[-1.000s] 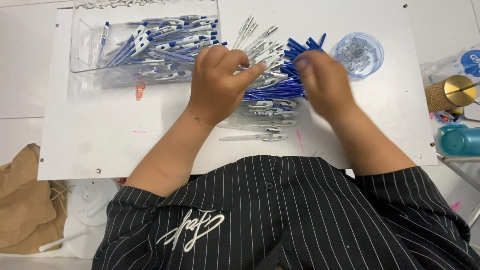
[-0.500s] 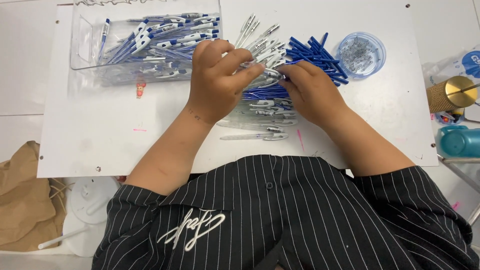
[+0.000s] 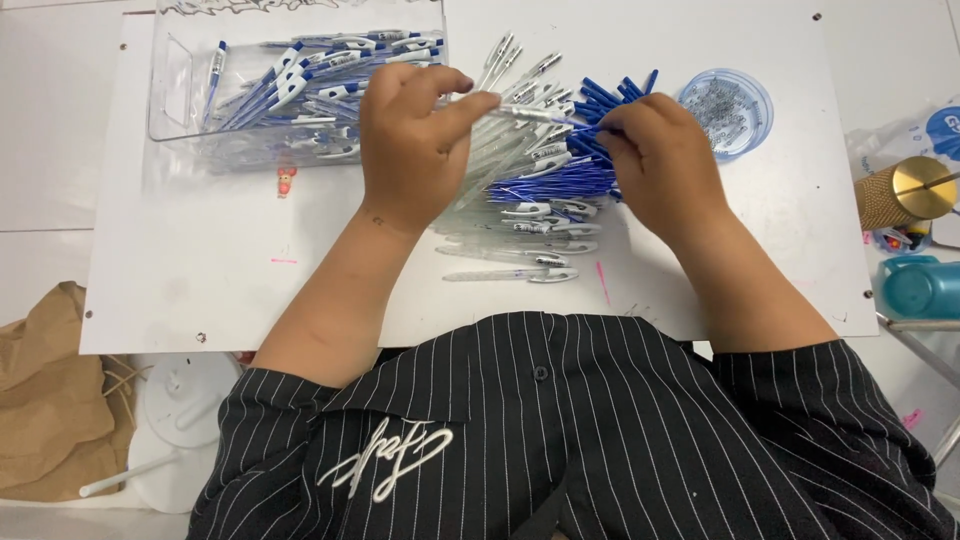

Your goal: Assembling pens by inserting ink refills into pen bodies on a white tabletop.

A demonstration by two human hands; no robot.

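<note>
Hands meet over the middle of the white tabletop point(image 3: 200, 260) in your head view; your left hand point(image 3: 415, 150) pinches one clear plastic pen barrel point(image 3: 530, 113) between thumb and fingertips, held level just above the heap; your right hand point(image 3: 660, 165) is closed on the barrel's far end, where a blue pen part point(image 3: 590, 135) shows at its fingertips; beneath both lies the loose pile of clear barrels and blue pen parts point(image 3: 545, 185); a clear plastic tray of finished blue-and-white pens point(image 3: 300, 80) sits to the left; a round clear blue-tinted dish of small springs point(image 3: 725, 108) stands just right of your right hand.
</note>
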